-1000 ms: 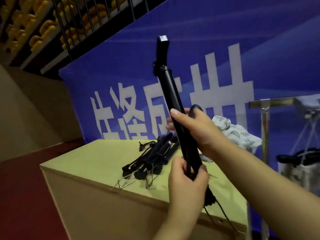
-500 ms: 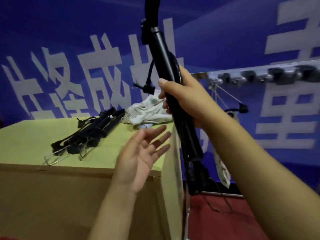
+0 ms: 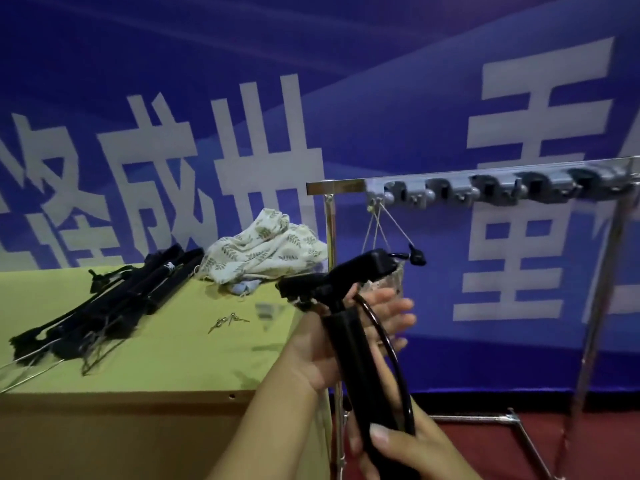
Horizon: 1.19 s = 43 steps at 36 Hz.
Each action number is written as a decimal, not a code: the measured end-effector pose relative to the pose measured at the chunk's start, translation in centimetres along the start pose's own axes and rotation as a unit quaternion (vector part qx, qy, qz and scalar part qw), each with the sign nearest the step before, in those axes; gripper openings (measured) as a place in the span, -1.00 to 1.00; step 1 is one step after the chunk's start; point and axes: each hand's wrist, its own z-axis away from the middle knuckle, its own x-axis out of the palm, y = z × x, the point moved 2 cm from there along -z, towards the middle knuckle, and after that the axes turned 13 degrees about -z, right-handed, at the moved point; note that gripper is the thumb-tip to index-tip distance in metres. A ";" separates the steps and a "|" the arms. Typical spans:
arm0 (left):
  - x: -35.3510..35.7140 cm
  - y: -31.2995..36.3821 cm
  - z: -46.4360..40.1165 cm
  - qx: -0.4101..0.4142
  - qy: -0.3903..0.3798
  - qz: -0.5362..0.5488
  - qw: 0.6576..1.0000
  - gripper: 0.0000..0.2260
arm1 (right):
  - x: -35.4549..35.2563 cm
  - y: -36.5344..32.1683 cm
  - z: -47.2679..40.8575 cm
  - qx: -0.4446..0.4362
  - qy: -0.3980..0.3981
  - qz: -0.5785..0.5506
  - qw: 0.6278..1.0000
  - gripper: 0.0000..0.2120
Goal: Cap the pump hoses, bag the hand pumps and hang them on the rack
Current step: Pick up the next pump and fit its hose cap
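Here the hand pump [image 3: 360,368] stands nearly upright in front of the table [image 3: 145,358], held in both hands. It is a slim black tube with a T-shaped handle on top, tilted. A thin black hose [image 3: 391,344] loops down its right side. The right hand [image 3: 398,448] grips the lower tube, thumb across it. The left hand [image 3: 346,341] is behind the upper tube, fingers straight and slightly spread. More black pumps [image 3: 114,303] lie on the table beside a leaf-print cloth bag [image 3: 266,247]. The metal rack [image 3: 502,188] stands to the right.
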 end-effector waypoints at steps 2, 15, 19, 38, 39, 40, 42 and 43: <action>-0.5 -0.6 -0.8 0.004 0.025 0.006 1.000 -0.66 | -0.1 -0.1 -0.1 0.007 0.007 0.008 1.000 -0.28; -3.1 4.3 -1.7 -0.042 -0.235 -0.054 0.970 -0.39 | -1.6 0.3 0.4 0.009 -0.065 -0.297 0.952 -0.31; -2.0 4.8 -0.8 -0.042 -0.352 0.107 0.929 -0.05 | -1.3 0.8 0.7 -0.032 -0.050 -0.345 0.937 -0.44; 1.2 0.7 0.1 0.222 0.091 -0.084 0.967 -0.85 | -2.4 -1.0 -2.3 -0.053 0.242 -0.063 0.967 -0.31; 1.2 0.4 0.4 0.214 0.101 -0.099 0.967 -0.86 | -2.5 -1.6 -2.6 -0.075 0.257 -0.031 0.963 -0.34; 1.3 0.0 0.6 0.206 0.108 -0.113 0.966 -0.87 | -2.5 -2.4 -3.0 -0.091 0.268 -0.011 0.959 -0.42; 1.4 -1.1 0.9 0.188 0.107 -0.142 0.966 -0.88 | -2.5 -4.1 -3.9 -0.090 0.284 0.019 0.954 -0.67; 1.5 -1.5 1.0 0.180 0.108 -0.161 0.964 -0.91 | -2.6 -4.8 -4.3 -0.073 0.284 0.036 0.955 -0.81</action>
